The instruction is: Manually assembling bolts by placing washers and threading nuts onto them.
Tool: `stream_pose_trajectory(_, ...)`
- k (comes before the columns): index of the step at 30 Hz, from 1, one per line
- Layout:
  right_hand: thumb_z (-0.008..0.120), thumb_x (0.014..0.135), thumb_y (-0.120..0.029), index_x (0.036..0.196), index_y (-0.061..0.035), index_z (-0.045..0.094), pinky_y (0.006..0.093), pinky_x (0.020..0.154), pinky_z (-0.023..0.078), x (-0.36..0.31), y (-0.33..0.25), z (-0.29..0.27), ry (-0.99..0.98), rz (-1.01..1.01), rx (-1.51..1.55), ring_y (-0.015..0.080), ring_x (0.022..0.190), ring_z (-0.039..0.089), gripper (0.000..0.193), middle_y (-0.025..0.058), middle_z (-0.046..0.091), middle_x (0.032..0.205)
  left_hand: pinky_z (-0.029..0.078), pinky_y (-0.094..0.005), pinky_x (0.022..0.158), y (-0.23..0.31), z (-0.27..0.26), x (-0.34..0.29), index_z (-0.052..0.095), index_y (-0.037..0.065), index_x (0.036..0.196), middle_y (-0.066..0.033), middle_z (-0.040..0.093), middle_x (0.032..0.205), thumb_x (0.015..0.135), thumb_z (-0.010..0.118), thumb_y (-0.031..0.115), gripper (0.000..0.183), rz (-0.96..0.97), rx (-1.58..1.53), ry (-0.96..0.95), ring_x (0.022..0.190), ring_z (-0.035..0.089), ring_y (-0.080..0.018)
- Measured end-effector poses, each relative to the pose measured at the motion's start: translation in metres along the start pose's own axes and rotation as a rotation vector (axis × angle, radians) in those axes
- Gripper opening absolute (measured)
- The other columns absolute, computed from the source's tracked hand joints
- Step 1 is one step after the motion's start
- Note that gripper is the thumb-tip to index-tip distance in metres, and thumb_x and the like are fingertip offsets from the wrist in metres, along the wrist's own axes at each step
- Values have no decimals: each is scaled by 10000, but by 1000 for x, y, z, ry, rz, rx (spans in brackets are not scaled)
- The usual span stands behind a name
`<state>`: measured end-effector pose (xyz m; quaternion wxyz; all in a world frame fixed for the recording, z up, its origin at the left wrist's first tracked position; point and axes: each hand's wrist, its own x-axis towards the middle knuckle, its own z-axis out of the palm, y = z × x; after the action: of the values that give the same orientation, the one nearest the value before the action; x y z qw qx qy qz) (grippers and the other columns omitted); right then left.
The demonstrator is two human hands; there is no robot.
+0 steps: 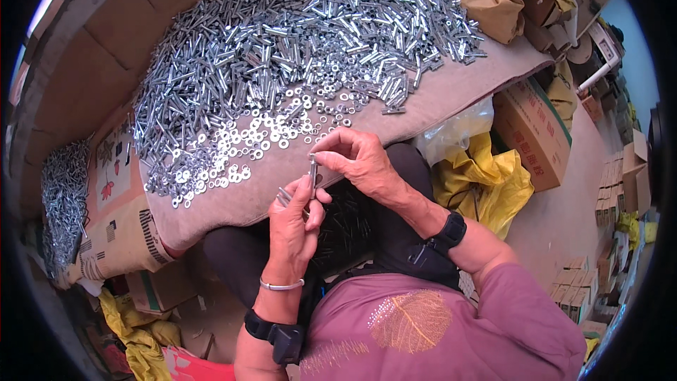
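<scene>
My left hand (295,220) is closed around a few spare metal pieces and pinches the lower end of a small upright bolt (312,171) between thumb and fingers. My right hand (358,160) comes in from the right and grips the top of that same bolt with its fingertips, so both hands are clamped on it, close together over my lap, just at the near edge of the desk (233,197). A thin silver bangle (281,286) circles my left wrist, with a black band (277,334) lower on the forearm; another black band (451,229) sits on my right wrist.

Just beyond my fingers, loose silver washers (243,142) lie scattered on the brown cloth that covers the desk. Behind them a large heap of shiny bolts and sleeves (296,42) spreads across the far side. A smaller pile of metal parts (62,197) lies well apart at the left. To my right, yellow plastic bags (486,176) sit beside a cardboard box (532,130) on the floor.
</scene>
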<state>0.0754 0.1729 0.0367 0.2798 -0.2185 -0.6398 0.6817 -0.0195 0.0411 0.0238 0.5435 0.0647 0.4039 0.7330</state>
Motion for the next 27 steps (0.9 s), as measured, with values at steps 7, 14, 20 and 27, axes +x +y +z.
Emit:
stream_pose_trajectory(7, 630, 852, -74, 950, 5, 623, 235, 713, 485, -11, 7, -3, -59, 45, 66, 78, 797, 585, 126, 6, 627, 845, 312, -179, 383, -3, -2, -12, 603, -41, 966, -101, 627, 716, 904, 595, 163, 213, 47, 126, 44, 426, 448, -67)
stream_pose_trajectory(14, 644, 852, -121, 907, 11, 619, 236, 682, 482, -14, 8, -5, -206, 68, 3, 87, 758, 586, 145, 17, 629, 813, 350, -178, 409, -11, -1, -27, 652, -25, 963, -31, 591, 677, 884, 612, 84, 140, 405, 695, 169, 482, 488, -45)
stream_pose_trajectory(20, 560, 921, -321, 981, 2, 608, 248, 748, 480, -10, 23, 18, -196, 243, -252, 100, 818, 586, 332, 56, 628, 877, 341, -173, 402, -32, -10, -28, 650, -9, 990, -23, 602, 708, 883, 611, 77, 143, 661, 962, 79, 484, 472, -34)
stream_pose_trajectory(27, 438, 951, -453, 1209, 32, 495, 353, 935, 440, -54, 27, 45, -330, 307, 485, 190, 1057, 542, 552, 113, 534, 1180, 327, -176, 412, -12, -24, -27, 642, -41, 971, -17, 590, 677, 894, 599, 97, 164, 513, 702, 296, 490, 461, -33)
